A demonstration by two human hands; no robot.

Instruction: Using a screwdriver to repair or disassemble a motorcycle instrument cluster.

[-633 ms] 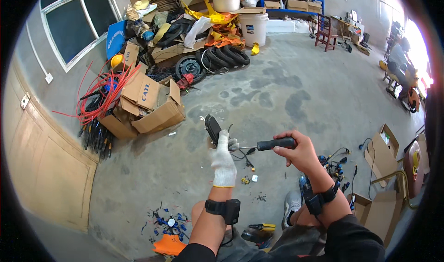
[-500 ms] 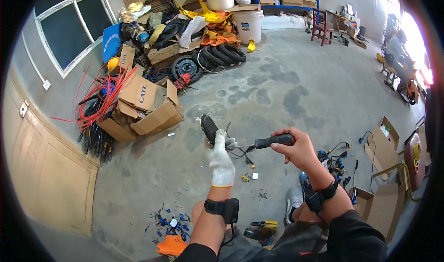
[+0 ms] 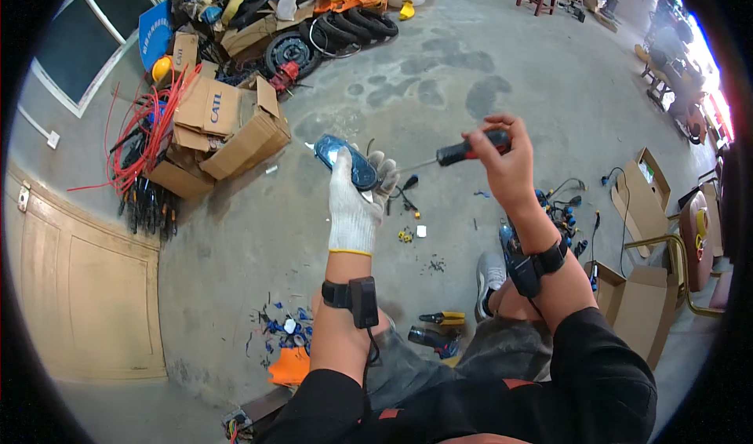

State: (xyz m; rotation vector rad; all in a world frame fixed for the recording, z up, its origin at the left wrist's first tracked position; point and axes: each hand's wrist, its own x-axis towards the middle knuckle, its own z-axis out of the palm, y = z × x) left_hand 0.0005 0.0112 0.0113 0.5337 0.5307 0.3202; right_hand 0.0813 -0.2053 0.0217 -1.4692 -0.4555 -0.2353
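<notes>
Gloved left fingers [image 3: 387, 174] close around the near end of a glossy dark housing [image 3: 339, 152], seemingly steadying it, while bare right fingers [image 3: 506, 121] grip a screwdriver [image 3: 455, 155] by its handle, shaft pointing toward the glove.

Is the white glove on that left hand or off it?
On: the white glove covers the left hand, and its yellow edge rings the forearm. The right hand is bare.
</notes>
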